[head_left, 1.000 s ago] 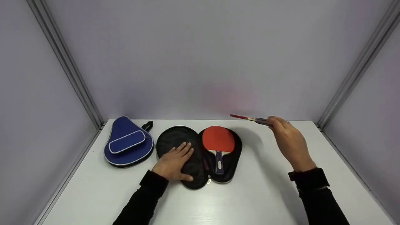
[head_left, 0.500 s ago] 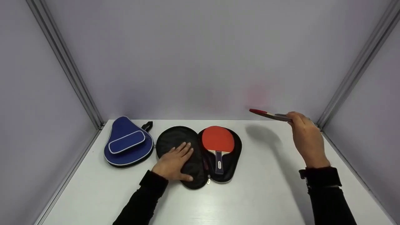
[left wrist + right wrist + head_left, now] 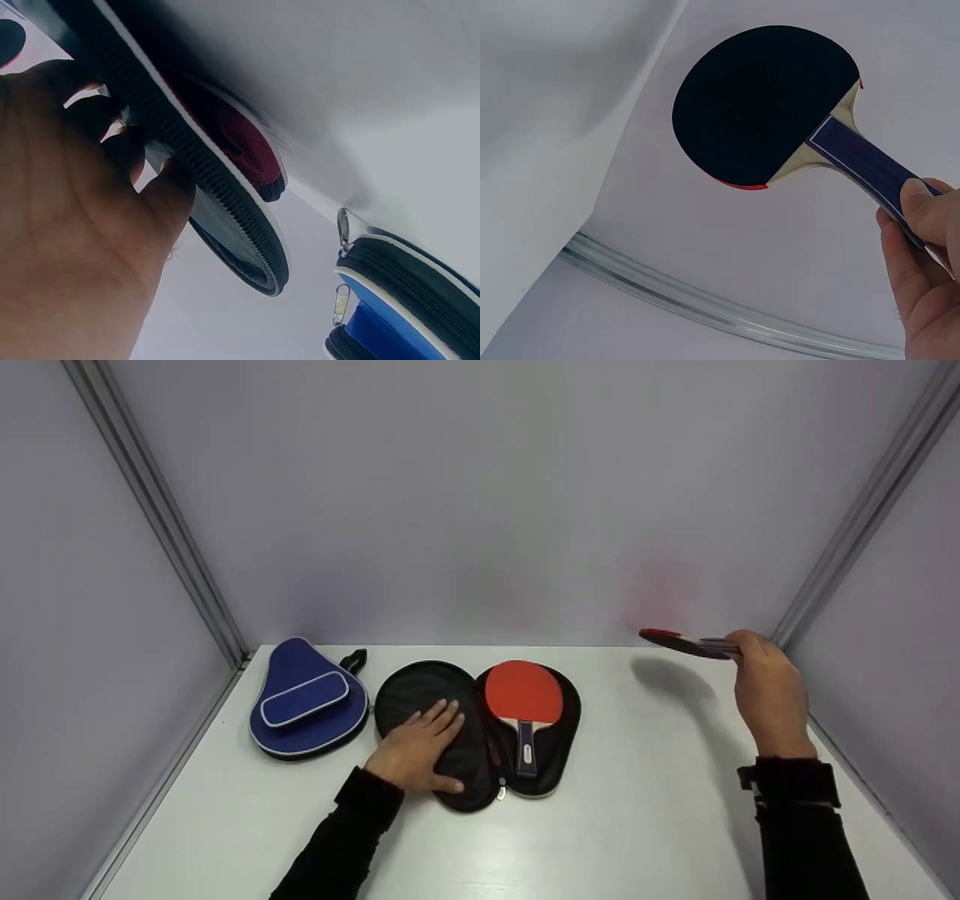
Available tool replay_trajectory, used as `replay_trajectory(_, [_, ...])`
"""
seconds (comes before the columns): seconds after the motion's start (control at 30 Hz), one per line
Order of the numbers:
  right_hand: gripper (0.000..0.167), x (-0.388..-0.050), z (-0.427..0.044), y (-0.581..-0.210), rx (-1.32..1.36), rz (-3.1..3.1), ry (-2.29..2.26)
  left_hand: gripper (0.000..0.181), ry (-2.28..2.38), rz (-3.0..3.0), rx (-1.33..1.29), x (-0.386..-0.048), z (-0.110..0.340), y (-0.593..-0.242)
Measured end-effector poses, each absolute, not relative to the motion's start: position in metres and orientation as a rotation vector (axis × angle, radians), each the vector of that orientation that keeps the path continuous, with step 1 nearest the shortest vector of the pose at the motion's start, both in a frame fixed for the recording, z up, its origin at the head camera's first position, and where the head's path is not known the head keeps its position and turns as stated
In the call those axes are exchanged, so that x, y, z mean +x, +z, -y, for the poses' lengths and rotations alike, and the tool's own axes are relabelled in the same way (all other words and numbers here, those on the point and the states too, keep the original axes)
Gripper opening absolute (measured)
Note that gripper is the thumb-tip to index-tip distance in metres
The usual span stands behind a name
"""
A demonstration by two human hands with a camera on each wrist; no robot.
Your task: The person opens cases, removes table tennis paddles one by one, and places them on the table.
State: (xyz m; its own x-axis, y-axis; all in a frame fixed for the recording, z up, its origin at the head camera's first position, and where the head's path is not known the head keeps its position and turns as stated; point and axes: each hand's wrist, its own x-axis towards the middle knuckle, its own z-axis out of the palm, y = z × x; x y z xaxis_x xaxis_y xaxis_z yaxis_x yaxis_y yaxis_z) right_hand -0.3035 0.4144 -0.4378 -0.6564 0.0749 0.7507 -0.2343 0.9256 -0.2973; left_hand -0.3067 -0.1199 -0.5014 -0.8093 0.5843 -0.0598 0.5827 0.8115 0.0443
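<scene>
1. Far left of the black case [image 3: 474, 754]: blue case [image 3: 311, 696], white piping, front pocket [image 3: 289, 707]. Narrow end points away from the person. Black strap [image 3: 354, 661] sticks out on its side nearer the black case. Left wrist view shows metal zip pulls [image 3: 341, 300] on it.
2. On the black case's left half: left hand [image 3: 416, 750], palm down, fingers extended, thumb spread. Touching, not gripping.
3. Black case itself: lies opened out on the white table [image 3: 600, 847], halves side by side. Zip pull [image 3: 502, 793] at its near edge, between the halves. Maroon lining [image 3: 240, 142] visible in left wrist view.
4. In the black case's right half: red paddle [image 3: 523, 694], lying flat, red face up, dark blue handle [image 3: 526, 750] toward the person.
5. Well right of the black case, raised off the table: second paddle [image 3: 679, 642], seen nearly edge-on from the head, blade pointing left. Right wrist view shows its black face.
6. Farthest right of the black case: right hand [image 3: 772, 697], thumb and fingers clamped on the second paddle's handle end. Hands well apart.
</scene>
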Motion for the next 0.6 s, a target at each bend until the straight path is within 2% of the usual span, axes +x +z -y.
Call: replay_trajectory(0.6, [0.025, -0.303, -0.448, -0.447, -0.068, 2.394, 0.48, 0.115, 0.063, -2.914, 0.951, -0.306, 0.122, -0.504])
